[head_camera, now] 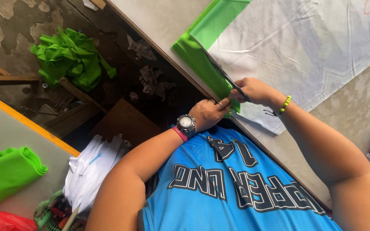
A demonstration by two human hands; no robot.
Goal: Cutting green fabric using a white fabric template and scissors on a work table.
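The table (356, 107) is the biggest thing in view, a grey top that runs slantwise from the upper middle down to the lower right, with a brown wooden edge along its left side. Spread over the far part of the table lies a white cloth (296, 47), creased and printed with pale grey shapes. Along the table's left edge, half under the white cloth, lies a strip of green fabric (202, 55), folded back on itself at the top.

Off the table's edge, down on the floor to the left, sits a heap of green scraps (71, 57), and nearer the table a few crumpled paper bits (150, 79). Further left of the table a second surface with an orange rim bears a green roll (7, 173), and beside that, a pile of white garments (91, 167).

At the table's edge the right hand (255, 90) is closed through the handles of the scissors (223, 75), whose dark blades lie nearly together, pointing up along the green fabric. A green bead bracelet (285, 105) circles that wrist. The left hand (208, 113) pinches the near end of the green fabric at the table's edge, fingers curled tight on it, just beside the right hand. A wristwatch (186, 122) with a pink band sits on the left wrist.
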